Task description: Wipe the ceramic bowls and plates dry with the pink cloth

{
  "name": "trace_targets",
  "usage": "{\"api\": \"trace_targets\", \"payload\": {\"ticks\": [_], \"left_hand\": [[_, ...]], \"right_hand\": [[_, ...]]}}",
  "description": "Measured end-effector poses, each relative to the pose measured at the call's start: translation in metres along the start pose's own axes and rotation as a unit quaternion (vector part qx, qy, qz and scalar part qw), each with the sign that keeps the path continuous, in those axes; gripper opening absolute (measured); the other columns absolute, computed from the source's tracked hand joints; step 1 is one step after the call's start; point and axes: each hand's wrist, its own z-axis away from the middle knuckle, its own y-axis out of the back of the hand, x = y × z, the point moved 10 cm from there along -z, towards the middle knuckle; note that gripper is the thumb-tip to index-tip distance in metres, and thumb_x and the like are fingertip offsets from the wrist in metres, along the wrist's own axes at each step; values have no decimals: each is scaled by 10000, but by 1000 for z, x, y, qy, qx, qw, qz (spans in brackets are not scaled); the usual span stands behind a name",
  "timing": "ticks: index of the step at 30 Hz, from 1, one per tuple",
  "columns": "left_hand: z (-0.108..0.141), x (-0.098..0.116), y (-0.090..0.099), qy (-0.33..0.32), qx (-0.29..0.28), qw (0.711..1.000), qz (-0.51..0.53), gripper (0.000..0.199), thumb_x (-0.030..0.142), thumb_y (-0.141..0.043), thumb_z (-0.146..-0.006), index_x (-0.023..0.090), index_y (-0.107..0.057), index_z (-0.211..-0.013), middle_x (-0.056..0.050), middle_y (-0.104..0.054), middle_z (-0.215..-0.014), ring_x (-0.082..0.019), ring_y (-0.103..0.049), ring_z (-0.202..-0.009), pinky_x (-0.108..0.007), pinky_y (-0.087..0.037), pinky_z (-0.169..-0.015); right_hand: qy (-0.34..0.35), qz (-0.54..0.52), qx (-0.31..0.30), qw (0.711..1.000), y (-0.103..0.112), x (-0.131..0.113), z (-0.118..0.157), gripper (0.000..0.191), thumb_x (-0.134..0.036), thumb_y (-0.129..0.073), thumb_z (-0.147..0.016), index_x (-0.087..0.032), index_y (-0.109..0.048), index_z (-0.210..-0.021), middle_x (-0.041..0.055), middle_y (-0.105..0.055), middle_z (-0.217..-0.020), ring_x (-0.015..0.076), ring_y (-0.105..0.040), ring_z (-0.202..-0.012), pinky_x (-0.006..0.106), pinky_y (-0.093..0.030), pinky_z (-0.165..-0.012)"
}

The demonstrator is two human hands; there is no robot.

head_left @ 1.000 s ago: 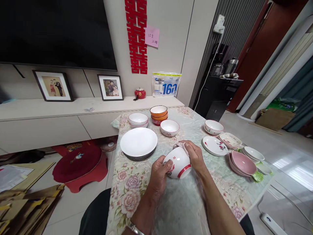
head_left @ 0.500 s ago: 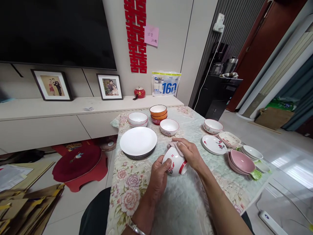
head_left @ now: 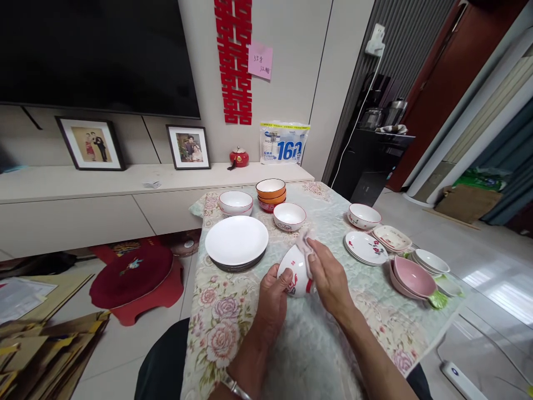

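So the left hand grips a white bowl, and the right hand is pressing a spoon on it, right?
Not a spoon: the head view shows the right hand pressing a pale pink cloth on the white bowl. The left hand does grip that bowl.

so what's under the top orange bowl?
Another orange bowl, with a red patterned bowl below that. Only parts of their outsides show; their insides are covered by the stack, and the underside of the lowest is out of sight.
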Motion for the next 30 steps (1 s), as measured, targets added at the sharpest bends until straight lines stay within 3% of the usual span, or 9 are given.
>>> {"api": "trace_targets", "payload": {"ticks": [3,6,9,11,14,16,18,22,30], "left_hand": [[1,3,-2,-15,-2,1000,-3,345,346,-798,-697,169,-697,-975,-58,-740,-915,-185,-656,-830,-300,-469,-804],[2,1,0,-7,6,1000,7,380,350,-809,-679,168,-693,-992,-59,-738,-919,-197,-662,-847,-309,-473,-807],[1,-4,3,17,11,1000,10,365,359,-801,-682,164,-678,-965,-61,-737,-850,-226,-676,-839,-328,-484,-775],[1,-4,7,18,22,1000,12,346,352,-794,-693,161,-675,-956,-68,-740,-848,-229,-679,-844,-329,-486,-771],[-1,-1,16,9,50,998,21,338,343,-805,-678,159,-684,-934,-76,-746,-876,-229,-680,-869,-330,-484,-794],[-2,-1,19,9,64,997,30,350,346,-819,-655,161,-690,-922,-78,-748,-893,-233,-680,-880,-338,-481,-813],[-2,-1,18,10,65,997,42,360,344,-823,-646,167,-693,-930,-75,-748,-918,-231,-677,-885,-341,-476,-824],[1,-4,5,21,27,999,24,358,361,-793,-681,163,-694,-961,-66,-738,-885,-202,-656,-814,-316,-464,-772],[1,1,4,27,-7,995,-99,327,413,-790,-688,149,-599,-715,30,-574,-604,-86,-436,-535,-228,-326,-539]], "right_hand": [[113,104,-47,987,-13,-43,4,421,-277,-465,-942,-158,-587,-1326,159,-553,-1392,285,-460,-1328,500,-347,-1120],[129,96,-84,983,-19,-48,-5,403,-272,-475,-930,-168,-615,-1293,151,-587,-1351,282,-492,-1292,489,-368,-1102],[58,-15,-103,993,-16,-18,-25,367,-329,-480,-932,-231,-652,-1241,87,-640,-1292,259,-547,-1229,452,-387,-1080],[-39,-121,-106,986,-19,16,-35,347,-380,-512,-915,-232,-693,-1170,65,-670,-1252,262,-577,-1193,428,-394,-1064],[-184,-310,-61,931,-32,64,-33,356,-465,-591,-833,-203,-733,-1027,62,-732,-1110,273,-638,-1080,391,-487,-940],[-237,-388,-21,890,-42,84,-25,371,-513,-631,-777,-194,-731,-937,60,-759,-971,275,-671,-982,377,-527,-858],[-258,-409,5,876,-48,93,-18,397,-560,-628,-759,-188,-720,-861,62,-758,-828,280,-690,-890,379,-546,-792],[-256,-380,44,888,-36,101,-15,411,-592,-618,-748,-188,-696,-751,61,-719,-673,287,-688,-803,384,-544,-729],[-211,-337,35,917,-7,93,-19,292,-466,-652,-754,-190,-728,-815,44,-739,-831,228,-648,-811,309,-486,-718]]}}
